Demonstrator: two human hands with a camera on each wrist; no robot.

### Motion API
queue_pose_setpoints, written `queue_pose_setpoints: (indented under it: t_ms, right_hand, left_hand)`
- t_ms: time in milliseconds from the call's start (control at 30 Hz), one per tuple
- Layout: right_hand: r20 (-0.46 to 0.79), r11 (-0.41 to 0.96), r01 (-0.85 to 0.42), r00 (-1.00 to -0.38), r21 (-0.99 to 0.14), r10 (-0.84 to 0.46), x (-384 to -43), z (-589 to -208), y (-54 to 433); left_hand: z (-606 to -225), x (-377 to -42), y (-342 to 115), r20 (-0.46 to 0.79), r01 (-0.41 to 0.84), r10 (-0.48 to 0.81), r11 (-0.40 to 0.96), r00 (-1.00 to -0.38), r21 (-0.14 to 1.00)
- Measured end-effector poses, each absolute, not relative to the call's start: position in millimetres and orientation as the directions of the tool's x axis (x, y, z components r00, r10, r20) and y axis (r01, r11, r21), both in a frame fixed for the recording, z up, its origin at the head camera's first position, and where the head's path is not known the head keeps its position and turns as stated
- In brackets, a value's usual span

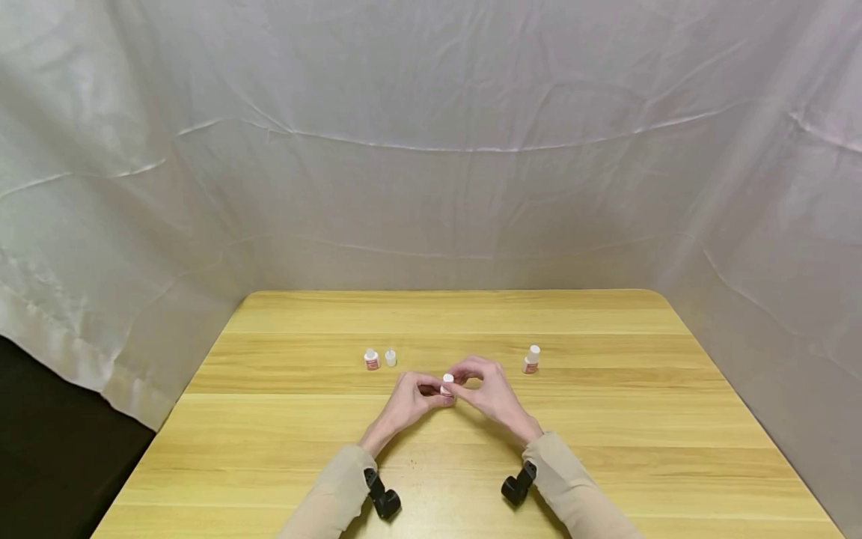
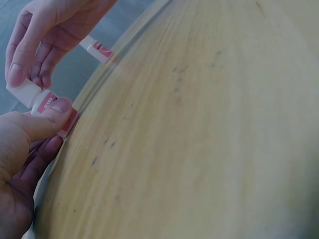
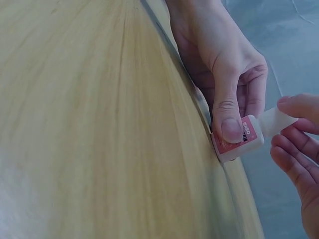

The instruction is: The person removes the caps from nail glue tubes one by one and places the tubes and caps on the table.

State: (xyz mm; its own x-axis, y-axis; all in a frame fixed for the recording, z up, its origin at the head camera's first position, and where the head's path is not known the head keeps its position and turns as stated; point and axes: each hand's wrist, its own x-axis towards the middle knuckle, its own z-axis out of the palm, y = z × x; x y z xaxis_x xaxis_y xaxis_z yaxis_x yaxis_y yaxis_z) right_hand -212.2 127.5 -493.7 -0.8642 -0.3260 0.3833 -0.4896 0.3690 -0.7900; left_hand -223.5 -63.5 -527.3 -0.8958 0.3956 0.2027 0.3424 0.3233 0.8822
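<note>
Small bottle with pink label (image 3: pixel 253 130): found at the lower centre of the head view, between the two hands and in contact with both. Left hand (image 1: pixel 408 398): fingers closed round the body from frame left, thumb laid over the label. Right hand (image 1: pixel 490 391): approaches from frame right, thumb and fingertips nearly together, pinching the white cap (image 2: pixel 24 93).

Governing relation: the bottle's long axis stands roughly upright from the table (image 1: pixel 606 419), cap uppermost; the left hand is nearer the base, the right hand has the top end, so any turn or pull at the cap would act along that axis. Whether the base touches the table cannot be settled from these angles.

Also noted: left of centre, an uncapped bottle (image 1: pixel 372 362) with a loose cap (image 1: pixel 390 358) just beside it; right of centre, a capped bottle (image 1: pixel 531 362), well apart.
</note>
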Motion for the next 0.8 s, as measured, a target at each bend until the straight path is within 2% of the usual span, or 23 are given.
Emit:
queue_pose_setpoints:
  t_ms: [567, 800]
  right_hand:
    - [0.39, 0.386, -0.502, -0.858, -0.774, -0.335, -213.2, -493.4, 128.2]
    - [0.413, 0.378, -0.536, -0.836, -0.755, -0.361, -213.4, -494.5, 128.1]
  left_hand:
    - [-527.2, -223.6, -63.2, 0.203, 0.341, 0.388, 0.33, -0.899, 0.88]
    - [-527.9, -223.9, -64.2, 0.201, 0.345, 0.398, 0.331, -0.895, 0.878]
